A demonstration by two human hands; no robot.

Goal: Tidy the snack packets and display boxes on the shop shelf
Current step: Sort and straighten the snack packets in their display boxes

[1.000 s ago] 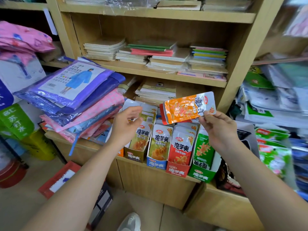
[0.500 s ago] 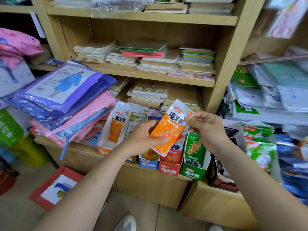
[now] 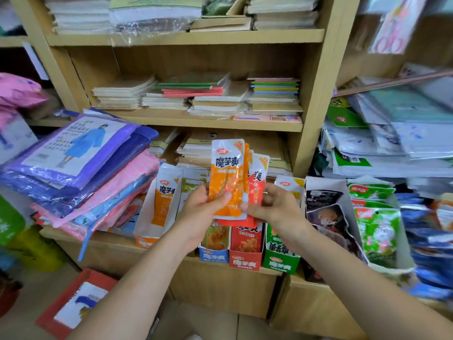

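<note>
An orange snack packet (image 3: 228, 168) stands upright in front of the shelf, with my left hand (image 3: 201, 212) gripping its lower left edge, thumb on its face. My right hand (image 3: 274, 207) pinches the bottom of the small stack behind it, where a red packet (image 3: 257, 182) peeks out to the right. Below the hands a row of display boxes lines the counter edge: an orange box (image 3: 157, 200) at the left, then a blue box (image 3: 213, 253), a red box (image 3: 245, 261) and a green box (image 3: 282, 261). Both hands cover part of the box row.
Folded raincoat packs (image 3: 81, 163) pile up left of the boxes. Notebook stacks (image 3: 196, 94) fill the wooden shelf behind. A dark snack bag (image 3: 326, 212) and green packets (image 3: 377, 231) crowd the right. A red-edged package (image 3: 76, 303) lies on the floor.
The orange packet turned from tilted to upright and rose. My left hand shifted from its face to its lower edge, my right hand dropped from its top to the bottom, and a red packet now shows behind.
</note>
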